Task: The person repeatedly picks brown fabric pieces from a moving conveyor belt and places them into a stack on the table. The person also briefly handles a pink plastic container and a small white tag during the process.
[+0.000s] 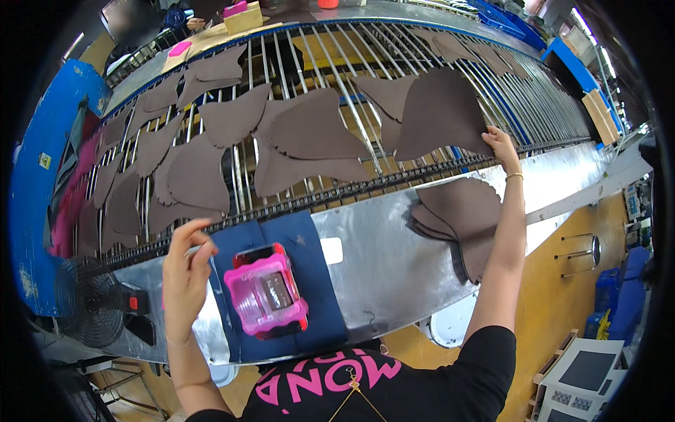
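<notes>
My right hand (pixel 500 146) grips the lower right edge of a dark brown cut-out piece (pixel 443 112), flat, wide and rounded, raised over the roller conveyor (pixel 355 116). My left hand (pixel 186 271) is in the air with bent fingers apart and nothing seen in it. Beside it, a pink and red plastic box with a clear top (pixel 266 292) rests on a dark blue mat (pixel 316 309). Similar brown pieces (pixel 316 126) lie overlapping on the conveyor rods. A small stack of brown pieces (pixel 464 214) sits on the metal table under my right forearm.
The metal table (pixel 380 281) runs along the conveyor's near side, with its chain edge (pixel 394 181) between them. A black fan (pixel 95 302) stands at the left, near a blue machine housing (pixel 53 176). A stool (pixel 587 252) stands on the floor at right.
</notes>
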### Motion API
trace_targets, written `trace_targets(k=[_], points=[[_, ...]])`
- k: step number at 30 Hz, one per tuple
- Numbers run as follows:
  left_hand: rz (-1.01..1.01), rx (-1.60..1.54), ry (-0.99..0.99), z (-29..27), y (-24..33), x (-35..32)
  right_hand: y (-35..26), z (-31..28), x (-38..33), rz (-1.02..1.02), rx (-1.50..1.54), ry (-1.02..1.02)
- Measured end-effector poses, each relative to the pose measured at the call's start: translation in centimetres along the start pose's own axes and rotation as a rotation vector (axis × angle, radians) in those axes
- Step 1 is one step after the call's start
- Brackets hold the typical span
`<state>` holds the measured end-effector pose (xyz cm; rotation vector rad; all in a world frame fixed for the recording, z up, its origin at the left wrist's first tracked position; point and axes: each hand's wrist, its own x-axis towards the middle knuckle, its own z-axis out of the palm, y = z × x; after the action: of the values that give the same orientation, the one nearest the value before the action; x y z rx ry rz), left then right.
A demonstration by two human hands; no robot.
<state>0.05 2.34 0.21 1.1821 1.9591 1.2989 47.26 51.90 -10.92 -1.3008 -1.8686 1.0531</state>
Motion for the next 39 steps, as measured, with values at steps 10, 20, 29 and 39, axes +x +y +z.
trace_targets(k=[10, 20, 29, 39], points=[[-0.05, 0.012, 0.197, -2.6, -5.3, -1.2, 3.4, 7.6, 5.8, 0.156, -0.653, 0.116], [0.085, -0.081, 0.196, -2.0, -7.3, -1.6, 2.9, 6.1, -13.2, -0.002, -0.923, 0.578], [0.111, -0.141, 0.201, -1.6, -6.9, -3.3, 3.1, 7.6, -24.9, 0.486, -0.992, 0.77], [0.079, -0.122, 0.209, -2.9, -8.0, -7.0, 0.6, 6.7, -25.0, 0.251, -0.73, 0.676]])
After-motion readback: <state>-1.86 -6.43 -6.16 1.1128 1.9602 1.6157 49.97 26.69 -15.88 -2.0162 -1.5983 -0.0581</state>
